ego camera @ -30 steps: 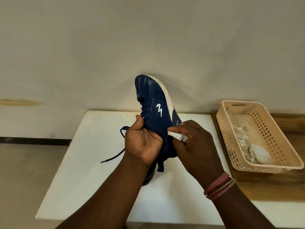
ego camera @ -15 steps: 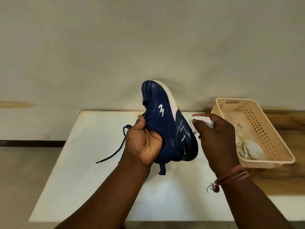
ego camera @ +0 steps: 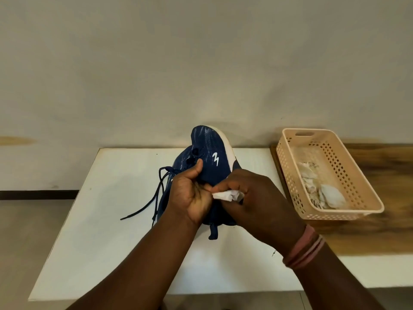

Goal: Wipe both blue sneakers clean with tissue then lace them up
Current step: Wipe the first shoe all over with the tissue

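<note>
- Head view shows one blue sneaker [ego camera: 210,166] held up over the far middle of the white table [ego camera: 107,220].
- The sneaker stands on end. Its toe points up and away toward the far edge, and its heel end hangs down near the hands. Its long line runs from the hands up to the wall.
- The left hand [ego camera: 190,198] grips the sneaker from the left side. The thumb presses on the blue cloth by the lace holes, and the fingers curl round it out of sight.
- The right hand [ego camera: 259,202] pinches a bunched white tissue [ego camera: 225,195] in its curled fingers. The tissue sits just beside the left palm and looks pressed on the lower side of the sneaker.
- Both hands touch the sneaker, so it lies right between them. The right hand does the rubbing, and I think its next stroke should run up the side toward the toe and the white sole.
- Loose dark laces [ego camera: 156,198] hang off the left side and trail down onto the table. Lacing is not done yet.
- A tan basket [ego camera: 366,198] with holes sits past the right edge, on a wooden top. Crumpled white tissues lie inside it.
- Only one sneaker shows, so the other one is out of sight.
</note>
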